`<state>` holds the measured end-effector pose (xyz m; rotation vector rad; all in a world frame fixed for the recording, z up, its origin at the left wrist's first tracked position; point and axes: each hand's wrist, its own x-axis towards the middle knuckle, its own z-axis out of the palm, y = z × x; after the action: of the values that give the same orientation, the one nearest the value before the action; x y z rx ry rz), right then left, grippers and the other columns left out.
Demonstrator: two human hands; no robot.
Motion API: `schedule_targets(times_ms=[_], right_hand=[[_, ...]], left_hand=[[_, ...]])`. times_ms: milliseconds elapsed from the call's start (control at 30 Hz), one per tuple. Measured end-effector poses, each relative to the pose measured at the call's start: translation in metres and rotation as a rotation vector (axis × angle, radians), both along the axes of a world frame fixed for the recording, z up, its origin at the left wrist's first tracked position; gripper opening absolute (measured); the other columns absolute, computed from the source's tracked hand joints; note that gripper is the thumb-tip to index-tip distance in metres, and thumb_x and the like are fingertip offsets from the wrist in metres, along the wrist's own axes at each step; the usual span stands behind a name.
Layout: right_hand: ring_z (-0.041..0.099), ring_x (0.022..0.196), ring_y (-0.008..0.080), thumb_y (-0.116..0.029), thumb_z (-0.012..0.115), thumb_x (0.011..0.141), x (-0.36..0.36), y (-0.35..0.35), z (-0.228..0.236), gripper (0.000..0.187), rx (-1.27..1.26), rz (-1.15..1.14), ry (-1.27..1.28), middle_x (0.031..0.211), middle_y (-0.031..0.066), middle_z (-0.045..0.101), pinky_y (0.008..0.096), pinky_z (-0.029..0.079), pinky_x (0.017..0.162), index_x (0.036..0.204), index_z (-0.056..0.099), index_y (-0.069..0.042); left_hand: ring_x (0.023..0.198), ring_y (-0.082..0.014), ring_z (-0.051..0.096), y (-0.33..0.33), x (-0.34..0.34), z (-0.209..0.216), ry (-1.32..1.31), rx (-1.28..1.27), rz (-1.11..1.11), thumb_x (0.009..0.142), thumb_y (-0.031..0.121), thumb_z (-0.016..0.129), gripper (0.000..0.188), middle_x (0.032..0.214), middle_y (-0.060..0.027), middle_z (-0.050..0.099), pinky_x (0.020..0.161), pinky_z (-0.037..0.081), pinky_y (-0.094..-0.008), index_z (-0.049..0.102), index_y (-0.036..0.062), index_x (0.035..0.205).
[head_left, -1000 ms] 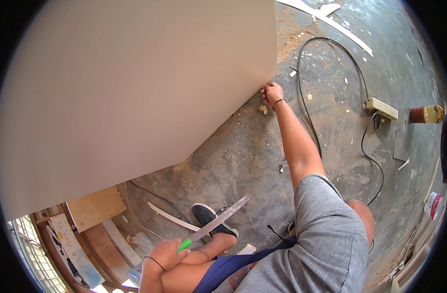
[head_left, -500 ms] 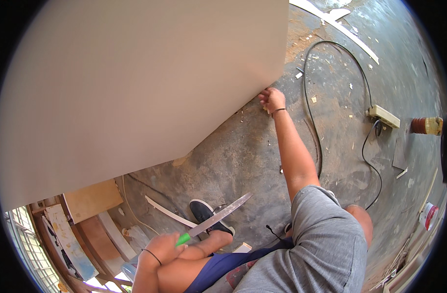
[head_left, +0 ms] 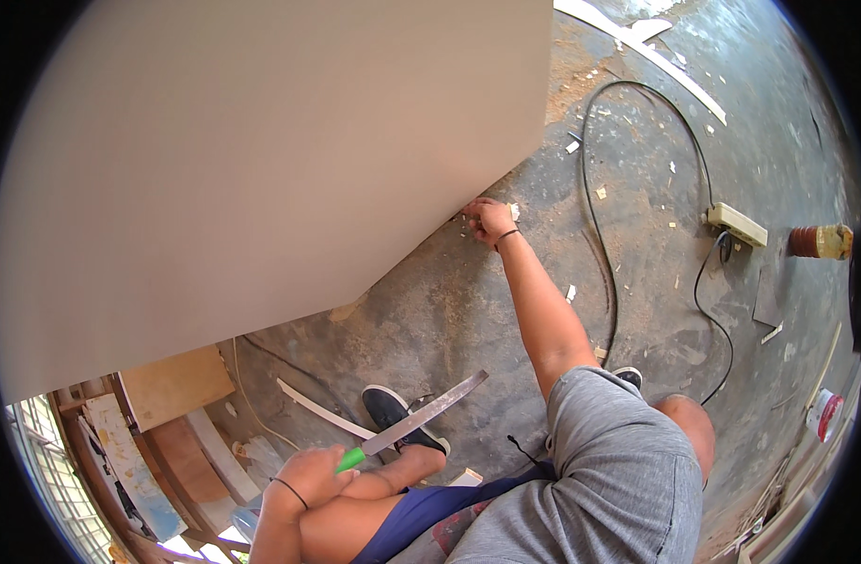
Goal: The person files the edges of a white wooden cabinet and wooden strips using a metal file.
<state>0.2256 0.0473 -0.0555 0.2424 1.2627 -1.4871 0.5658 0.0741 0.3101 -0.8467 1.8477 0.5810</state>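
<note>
My left hand, low on the left by my bent knee, is closed round the green handle of a flat file. Its long grey blade points up and to the right, above my dark shoe. A large pale panel takes up the upper left, its lower edge raised off or overhanging the floor. Reaching forward, my right hand is at that slanting edge with its fingers bent and somewhat apart. The fingertips touch the edge or lie just under it; the panel partly hides them.
On the right, a power strip lies with its black cable looped over the floor. Beyond it is a bottle of yellowish and brown contents. Scraps and sawdust litter the floor. Wooden boards stand at the lower left.
My right hand has slid along the panel's edge toward me and to the left. The left hand and the file have stayed nearly still.
</note>
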Motion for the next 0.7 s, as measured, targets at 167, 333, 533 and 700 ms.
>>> schedule_targets(times_ms=[167, 333, 533, 700], right_hand=[[0.043, 0.046, 0.009, -0.014, 0.051, 0.086, -0.008, -0.004, -0.012, 0.01, 0.148, 0.156, 0.271, 0.065, -0.0001, 0.054, 0.0239, 0.033, 0.039, 0.093, 0.056, -0.008], [0.046, 0.045, 0.0108, -0.016, 0.051, 0.086, 0.002, -0.004, -0.027, 0.015, -0.066, -0.107, -0.076, 0.063, 0.0032, 0.055, 0.0277, 0.036, 0.036, 0.092, 0.058, -0.004], [0.055, 0.054, 0.0183, -0.016, 0.048, 0.086, 0.019, -0.02, -0.021, 0.017, 0.176, 0.138, 0.368, 0.068, 0.0074, 0.059, 0.0338, 0.043, 0.046, 0.092, 0.058, -0.004], [0.053, 0.066, 0.0238, -0.016, 0.047, 0.084, -0.029, -0.013, -0.101, 0.018, 0.341, 0.171, 0.714, 0.075, 0.0121, 0.057, 0.0337, 0.041, 0.056, 0.091, 0.057, -0.003]], left_hand=[[0.082, -0.0393, 0.058, -0.001, -0.008, 0.003, -0.033, 0.004, 0.014, 0.078, 0.033, 0.057, 0.035, 0.082, -0.0235, 0.061, 0.075, 0.045, -0.0454, 0.057, 0.0003, 0.091], [0.08, -0.0398, 0.058, 0.0, -0.001, -0.002, 0.018, 0.003, 0.004, 0.078, 0.035, 0.058, 0.036, 0.081, -0.0232, 0.06, 0.073, 0.045, -0.0459, 0.056, 0.0004, 0.087], [0.081, -0.0397, 0.058, -0.002, 0.006, 0.004, -0.035, -0.015, -0.019, 0.079, 0.036, 0.058, 0.037, 0.082, -0.0226, 0.06, 0.073, 0.044, -0.0463, 0.055, 0.0013, 0.089], [0.081, -0.0391, 0.057, -0.014, -0.036, -0.006, 0.07, -0.015, -0.07, 0.08, 0.037, 0.057, 0.037, 0.083, -0.0228, 0.06, 0.073, 0.043, -0.0468, 0.054, 0.0018, 0.089]])
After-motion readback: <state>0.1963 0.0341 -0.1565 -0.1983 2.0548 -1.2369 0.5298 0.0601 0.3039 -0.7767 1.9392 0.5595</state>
